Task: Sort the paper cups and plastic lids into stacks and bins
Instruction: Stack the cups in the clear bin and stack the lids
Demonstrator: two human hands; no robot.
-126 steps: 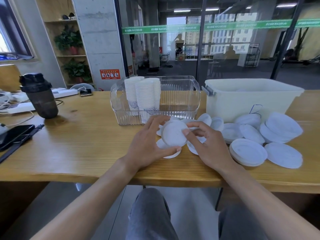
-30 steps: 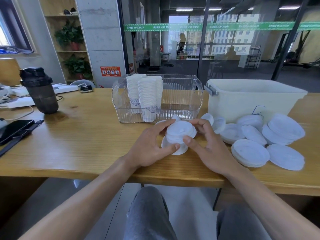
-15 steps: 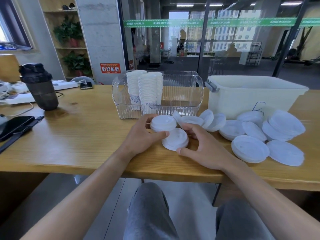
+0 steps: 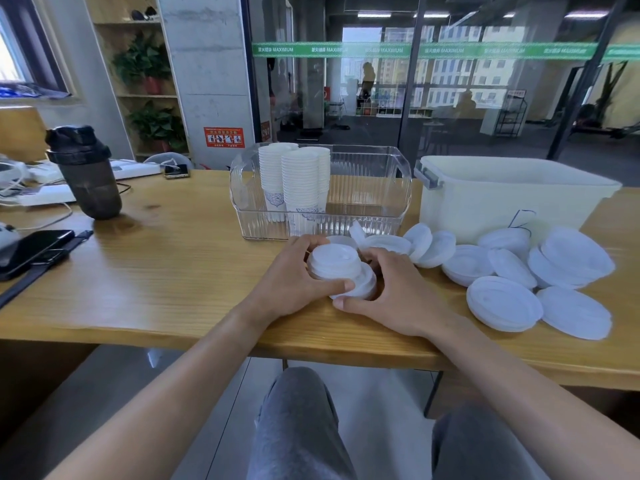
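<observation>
The clear bin (image 4: 363, 188) on the tabletop (image 4: 156, 271) holds stacked paper cups (image 4: 298, 181); the white bin's (image 4: 502, 199) inside is hidden. In front, the left hand (image 4: 291, 282) grasps a small stack of lids (image 4: 334, 261) in its grip, and the right hand (image 4: 398, 292) curls around a lid (image 4: 363, 285) beneath.

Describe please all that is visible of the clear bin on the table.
The clear bin is a transparent, ribbed plastic box with rounded corners and an open top. It stands upright on the wooden table, left of the white bin. Stacks of white paper cups fill its left part; the right part looks empty. Small lids lie against its front.
</observation>
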